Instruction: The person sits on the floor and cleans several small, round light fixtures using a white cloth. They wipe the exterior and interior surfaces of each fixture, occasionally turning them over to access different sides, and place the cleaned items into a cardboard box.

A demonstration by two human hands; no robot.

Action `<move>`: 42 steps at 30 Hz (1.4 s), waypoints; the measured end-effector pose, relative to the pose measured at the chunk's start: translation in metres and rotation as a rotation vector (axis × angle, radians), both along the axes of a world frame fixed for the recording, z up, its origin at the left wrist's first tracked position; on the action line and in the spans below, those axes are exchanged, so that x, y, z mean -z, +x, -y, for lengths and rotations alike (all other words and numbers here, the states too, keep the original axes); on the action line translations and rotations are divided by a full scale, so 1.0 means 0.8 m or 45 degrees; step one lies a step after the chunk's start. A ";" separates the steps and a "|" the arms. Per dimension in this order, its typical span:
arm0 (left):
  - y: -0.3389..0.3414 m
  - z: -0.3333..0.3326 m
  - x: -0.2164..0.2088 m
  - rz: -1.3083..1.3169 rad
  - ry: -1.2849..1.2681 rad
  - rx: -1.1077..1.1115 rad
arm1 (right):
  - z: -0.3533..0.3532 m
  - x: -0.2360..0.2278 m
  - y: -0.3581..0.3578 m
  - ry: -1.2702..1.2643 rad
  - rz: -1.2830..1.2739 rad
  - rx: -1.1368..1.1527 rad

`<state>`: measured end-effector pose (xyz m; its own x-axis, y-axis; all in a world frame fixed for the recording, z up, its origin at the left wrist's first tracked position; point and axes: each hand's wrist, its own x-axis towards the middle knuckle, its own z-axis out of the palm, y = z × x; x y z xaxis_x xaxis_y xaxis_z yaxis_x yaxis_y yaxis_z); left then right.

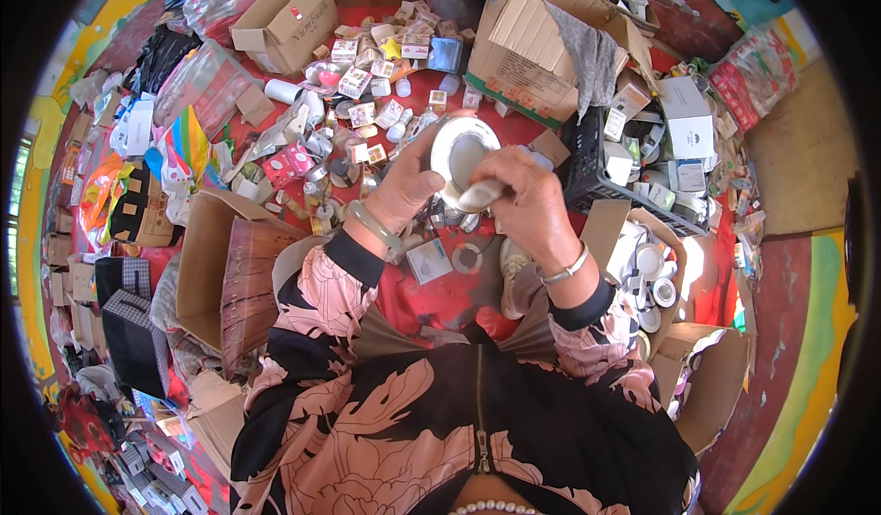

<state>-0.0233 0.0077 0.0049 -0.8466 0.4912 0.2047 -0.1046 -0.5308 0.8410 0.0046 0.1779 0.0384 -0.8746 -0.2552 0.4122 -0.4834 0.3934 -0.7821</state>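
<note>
A round white fitting with a grey centre, like a recessed downlight (466, 157), is held up in front of me. My left hand (407, 187) grips its left side, thumb toward the near edge. Against its lower right rim, my right hand (530, 195) pinches a pale, crumpled piece that looks like a cloth (482, 195). The fingertips of the right hand are curled in, so part of that piece is hidden. Below the hands, a small white box (429, 261) lies on the red floor covering, beside a flat round ring (466, 258).
Small boxes (355, 82) and loose parts heap up ahead. An open carton (528, 47) stands at the far right, near a black crate (592, 162) full of boxes. At my right, another carton (674, 267) holds round white fittings. An open carton (211, 267) sits at my left.
</note>
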 end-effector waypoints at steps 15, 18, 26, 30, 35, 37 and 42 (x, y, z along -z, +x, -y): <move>-0.008 -0.001 0.016 -0.101 -0.044 -0.225 | -0.017 0.000 0.012 -0.211 0.308 -0.280; -0.017 0.002 0.025 -0.037 0.051 -0.441 | -0.081 -0.008 0.049 -0.601 0.361 -0.169; -0.020 -0.011 0.045 0.255 0.127 -0.463 | -0.296 0.016 0.339 -0.829 0.451 0.943; 0.009 -0.027 0.043 0.265 0.077 -0.293 | -0.353 0.105 0.516 -0.993 0.691 1.190; 0.054 -0.047 0.072 0.460 -0.040 -0.335 | -0.353 0.224 0.686 -1.221 1.093 1.464; 0.072 -0.053 0.071 0.486 -0.087 -0.312 | -0.345 0.268 0.716 -1.268 1.199 1.709; 0.095 -0.049 0.075 0.464 -0.228 -0.368 | -0.360 0.379 0.740 -0.795 1.509 2.201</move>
<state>0.0530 0.0465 -0.0553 -0.9542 0.2262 -0.1957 -0.2783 -0.4316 0.8581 0.5969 0.4659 -0.2647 0.1307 0.7546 -0.6430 0.6342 -0.5622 -0.5308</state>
